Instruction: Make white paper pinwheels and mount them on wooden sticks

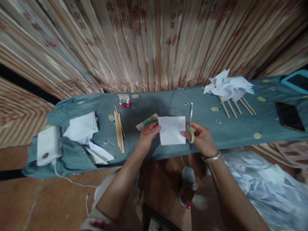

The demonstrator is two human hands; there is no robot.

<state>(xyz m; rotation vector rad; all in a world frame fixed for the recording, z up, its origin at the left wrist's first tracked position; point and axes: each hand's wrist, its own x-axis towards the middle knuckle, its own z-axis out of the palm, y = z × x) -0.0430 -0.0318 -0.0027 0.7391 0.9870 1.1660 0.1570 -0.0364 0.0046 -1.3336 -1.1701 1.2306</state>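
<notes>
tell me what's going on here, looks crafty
A person holds a white paper square between both hands, over the near side of a cloth-covered table. The right hand also holds scissors, blades pointing away from the person; the left hand grips the paper's left edge. Wooden sticks and a paper pile lie to the left, and several paper pinwheels on sticks to the right.

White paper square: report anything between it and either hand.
Left hand: nothing visible; it grips the white paper square. Right hand: scissors sit between its palm and the paper's edge, though its thumb reaches past them.
</notes>
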